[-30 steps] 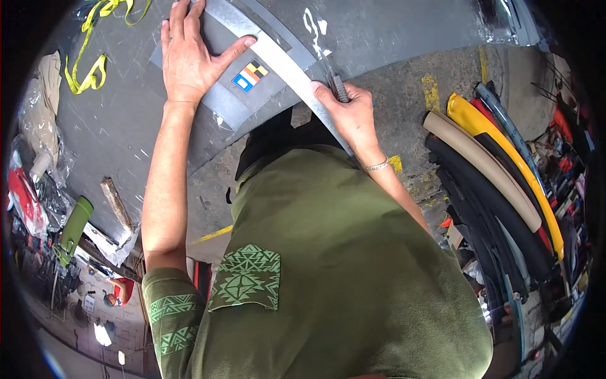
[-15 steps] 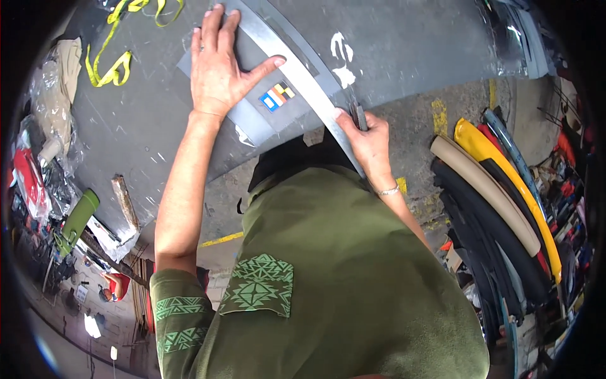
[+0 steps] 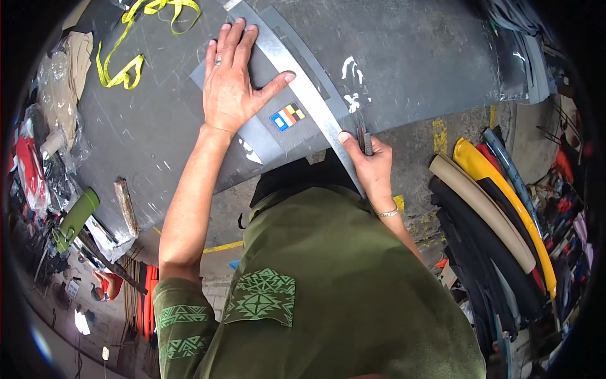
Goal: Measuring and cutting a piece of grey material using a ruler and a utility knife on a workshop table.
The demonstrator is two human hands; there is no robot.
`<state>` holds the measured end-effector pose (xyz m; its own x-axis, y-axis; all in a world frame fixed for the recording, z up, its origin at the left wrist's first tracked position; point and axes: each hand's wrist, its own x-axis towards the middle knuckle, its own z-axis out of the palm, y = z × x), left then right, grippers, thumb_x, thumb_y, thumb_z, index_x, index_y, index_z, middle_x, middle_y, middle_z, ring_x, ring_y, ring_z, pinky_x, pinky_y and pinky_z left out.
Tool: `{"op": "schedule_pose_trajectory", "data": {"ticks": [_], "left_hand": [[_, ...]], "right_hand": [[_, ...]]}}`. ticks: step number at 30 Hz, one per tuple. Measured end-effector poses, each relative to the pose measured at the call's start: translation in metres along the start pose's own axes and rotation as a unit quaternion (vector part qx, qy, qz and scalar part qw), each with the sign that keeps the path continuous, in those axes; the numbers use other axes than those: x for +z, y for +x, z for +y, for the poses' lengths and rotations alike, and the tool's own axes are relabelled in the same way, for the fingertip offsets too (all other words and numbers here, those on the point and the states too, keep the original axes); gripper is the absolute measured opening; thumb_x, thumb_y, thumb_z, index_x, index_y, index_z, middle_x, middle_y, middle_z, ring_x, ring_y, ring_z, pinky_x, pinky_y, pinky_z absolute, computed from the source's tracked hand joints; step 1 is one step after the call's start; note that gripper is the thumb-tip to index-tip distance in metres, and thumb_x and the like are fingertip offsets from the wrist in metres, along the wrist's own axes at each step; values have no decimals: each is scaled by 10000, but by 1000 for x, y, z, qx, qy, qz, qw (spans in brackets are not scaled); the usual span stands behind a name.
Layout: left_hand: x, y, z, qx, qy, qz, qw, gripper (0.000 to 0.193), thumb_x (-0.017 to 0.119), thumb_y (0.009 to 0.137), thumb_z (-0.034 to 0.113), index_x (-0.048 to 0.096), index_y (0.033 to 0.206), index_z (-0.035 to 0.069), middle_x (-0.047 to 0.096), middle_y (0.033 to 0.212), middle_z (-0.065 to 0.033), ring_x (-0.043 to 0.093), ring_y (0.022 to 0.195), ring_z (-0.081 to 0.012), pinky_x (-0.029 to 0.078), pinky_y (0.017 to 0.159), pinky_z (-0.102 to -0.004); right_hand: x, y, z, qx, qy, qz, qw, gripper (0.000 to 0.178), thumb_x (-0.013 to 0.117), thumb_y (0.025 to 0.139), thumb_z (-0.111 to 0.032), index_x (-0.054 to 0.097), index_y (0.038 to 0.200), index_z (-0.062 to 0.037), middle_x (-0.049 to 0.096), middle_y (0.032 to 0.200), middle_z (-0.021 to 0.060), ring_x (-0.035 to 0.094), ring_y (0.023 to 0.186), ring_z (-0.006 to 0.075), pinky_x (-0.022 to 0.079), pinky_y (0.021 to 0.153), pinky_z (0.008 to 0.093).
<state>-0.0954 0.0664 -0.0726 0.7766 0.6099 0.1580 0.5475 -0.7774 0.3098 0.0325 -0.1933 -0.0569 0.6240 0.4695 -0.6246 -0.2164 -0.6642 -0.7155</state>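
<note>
A long metal ruler [image 3: 314,104] lies slantwise over a grey piece of material [image 3: 262,140] on the dark worktable. My left hand [image 3: 231,91] rests flat on the material with fingers stretched out, its thumb reaching onto the ruler. Below that thumb, a small multicoloured patch [image 3: 287,117] sits on the grey piece. At the table's near edge, my right hand [image 3: 374,165] is closed round a utility knife [image 3: 366,141], which points away from me. The right thumb touches the ruler's near part. Whether the blade meets the material is hard to make out.
A yellow tape measure [image 3: 129,72] lies loosely curled at the far left of the dark tabletop [image 3: 416,69]. Rolls of material, including a beige roll [image 3: 483,211] and a yellow roll [image 3: 505,215], lean at the right. Plastic-wrapped material [image 3: 60,95] lies along the left side.
The whole view has shifted, so the table and both hands appear a little lower and further right. Against the ruler and the material, both hands look nearly unmoved.
</note>
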Motion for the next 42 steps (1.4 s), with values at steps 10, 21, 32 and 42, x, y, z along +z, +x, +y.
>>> {"op": "schedule_pose_trajectory", "data": {"ticks": [10, 21, 32, 42], "left_hand": [[1, 0, -1, 1, 0, 5, 1000, 1006, 735, 761, 748, 515, 1478, 76, 437, 1586, -129, 337, 1521, -315, 202, 1265, -534], [3, -2, -1, 2, 5, 4, 1000, 1010, 728, 764, 758, 510, 1483, 81, 433, 1587, -125, 318, 1529, -306, 198, 1269, -525], [3, 0, -2, 11, 3, 6, 1000, 999, 760, 758, 727, 503, 1471, 76, 425, 1584, -148, 341, 1510, -353, 220, 1255, -538], [2, 0, -2, 10, 12, 13, 1000, 1018, 747, 757, 745, 496, 1477, 71, 432, 1574, -142, 338, 1511, -335, 224, 1254, -537]], "right_hand": [[2, 2, 8, -9, 28, 3, 1000, 306, 848, 876, -255, 727, 765, 4, 559, 620, -74, 441, 603, 29, 381, 535, 251], [1, 0, 2, -11, 12, 7, 1000, 287, 838, 881, -233, 728, 776, 10, 579, 628, -62, 458, 605, 32, 392, 544, 249], [0, 0, -7, 18, 6, -3, 1000, 305, 829, 883, -265, 738, 797, 13, 609, 646, -48, 490, 618, 35, 416, 558, 251], [-1, -1, -8, 14, 4, -8, 1000, 322, 823, 888, -284, 748, 808, 19, 606, 644, -51, 479, 612, 39, 412, 553, 256]]}}
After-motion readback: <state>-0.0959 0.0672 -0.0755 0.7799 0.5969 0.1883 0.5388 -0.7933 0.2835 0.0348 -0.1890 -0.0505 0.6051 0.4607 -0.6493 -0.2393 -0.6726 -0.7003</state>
